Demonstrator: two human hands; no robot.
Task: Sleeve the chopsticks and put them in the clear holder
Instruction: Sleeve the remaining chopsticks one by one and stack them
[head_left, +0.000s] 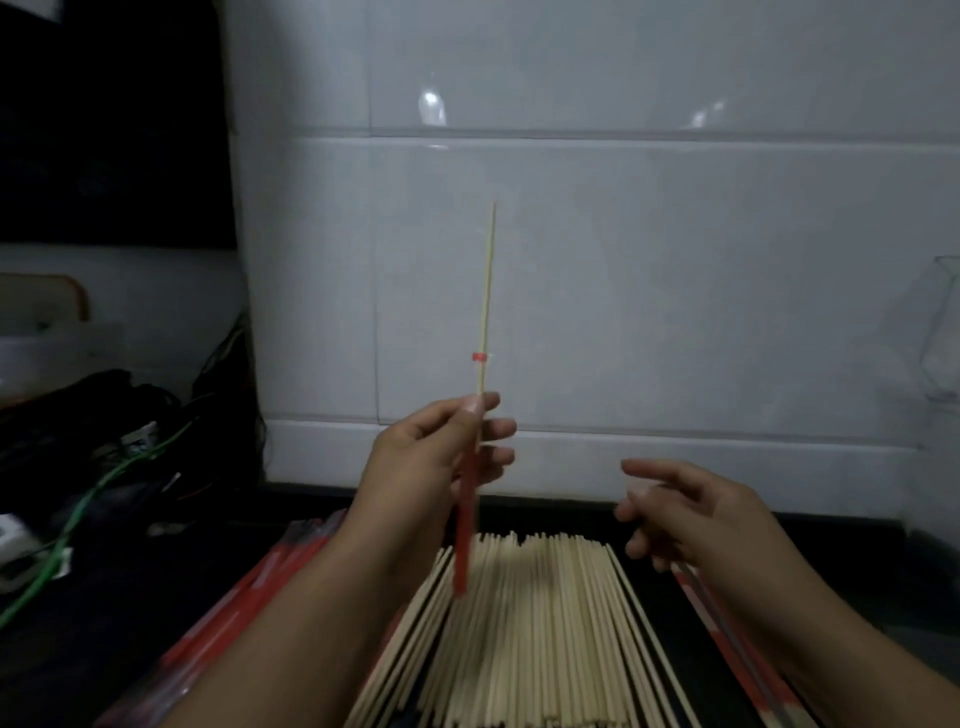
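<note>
Chopstick pair held upright before the tiled wall, lower part inside a red sleeve; whether one stick or two shows above cannot be told, owing to blur. Left hand pinches the pair at the sleeve's upper end. Right hand hangs apart to the right, fingers loose, holding nothing. Below, a bed of bare chopsticks, near ends cut off by the frame. Red sleeves lie left of it, more right. Clear holder at far right edge, cropped; contents indiscernible. Dark cables at left, indistinct
</note>
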